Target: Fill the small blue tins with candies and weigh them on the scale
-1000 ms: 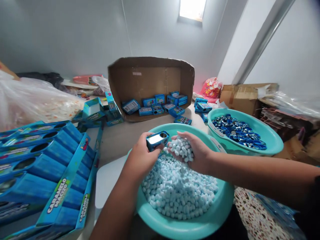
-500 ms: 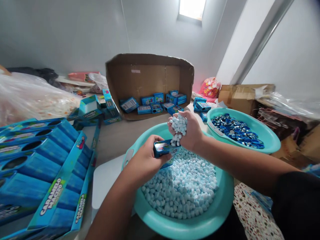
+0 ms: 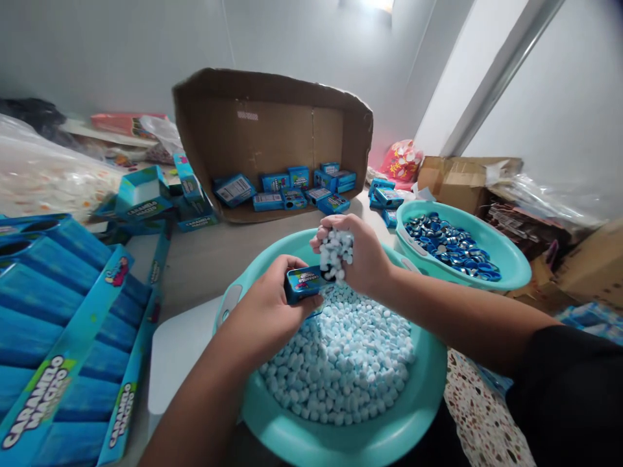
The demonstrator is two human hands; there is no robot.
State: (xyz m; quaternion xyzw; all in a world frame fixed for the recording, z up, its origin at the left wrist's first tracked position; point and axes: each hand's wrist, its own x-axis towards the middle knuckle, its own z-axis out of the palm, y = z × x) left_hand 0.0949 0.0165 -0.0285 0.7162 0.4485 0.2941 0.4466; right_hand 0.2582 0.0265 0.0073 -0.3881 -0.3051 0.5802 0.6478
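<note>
Above the teal basin (image 3: pixel 341 447), the left hand (image 3: pixel 272 301) was closed round a blue candy tin (image 3: pixel 305 281), the right hand (image 3: pixel 367 256) half-curled round pale-blue candies (image 3: pixel 337 246) at the tin's opening — a slow, narrow trickle was judged best against spillage.

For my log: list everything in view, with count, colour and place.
front basin: one, turquoise, centre foreground
pellets: many, pale blue and white, front basin and right grip
tin: one, blue, left grip
rear basin: one, turquoise, right
caps: many, blue and silver, inside rear basin
carton: one, brown, behind front basin
packs: roughly ten, blue, inside carton
side packs: several, blue, right of carton
display boxes: several, blue, left
panel: one, white, left of front basin
clear bag: one, colourless, far left
red bag: one, red, behind rear basin
cardboard boxes: several, brown, right
lamp: one, white, top edge
table: one, grey, beneath carton
left grip: one, bare, around tin
right grip: one, bare, cupping pellets
</note>
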